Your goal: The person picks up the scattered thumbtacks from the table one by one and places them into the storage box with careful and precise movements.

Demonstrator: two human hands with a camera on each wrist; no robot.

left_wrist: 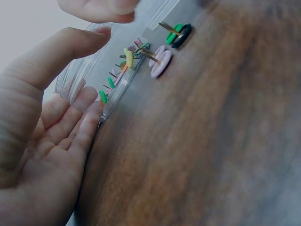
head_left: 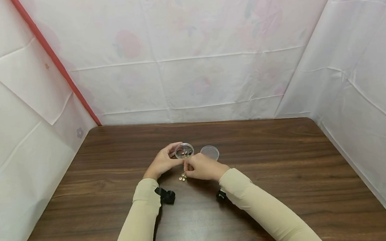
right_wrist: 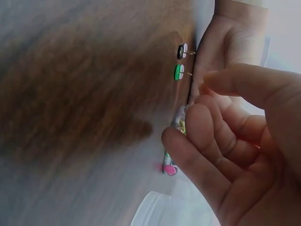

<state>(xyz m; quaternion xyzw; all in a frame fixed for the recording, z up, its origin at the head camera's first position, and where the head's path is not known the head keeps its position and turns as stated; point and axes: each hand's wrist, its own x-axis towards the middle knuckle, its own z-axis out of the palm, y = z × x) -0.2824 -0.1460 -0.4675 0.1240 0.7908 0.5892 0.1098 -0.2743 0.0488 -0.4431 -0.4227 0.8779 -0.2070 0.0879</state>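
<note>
My left hand (head_left: 163, 162) holds a clear round plastic dish (head_left: 183, 144) by its side, thumb near and fingers behind. Inside the dish lie thumbtacks of several colours, such as a yellow thumbtack (left_wrist: 129, 57). Just in front of the dish is my right hand (head_left: 204, 166), its fingers bent and its thumb close to them; whether something small is pinched there is hidden. Several loose thumbtacks (head_left: 183, 179) lie point up on the table beside the right fingertips, among them a pink thumbtack (left_wrist: 162, 63) and a green thumbtack (right_wrist: 178, 72).
A clear round lid (head_left: 213, 149) lies on the brown wooden table (head_left: 269, 152), behind the right hand. Pale patterned curtains (head_left: 189, 86) hang at the back and both sides. Each wrist carries a black camera (head_left: 168, 196).
</note>
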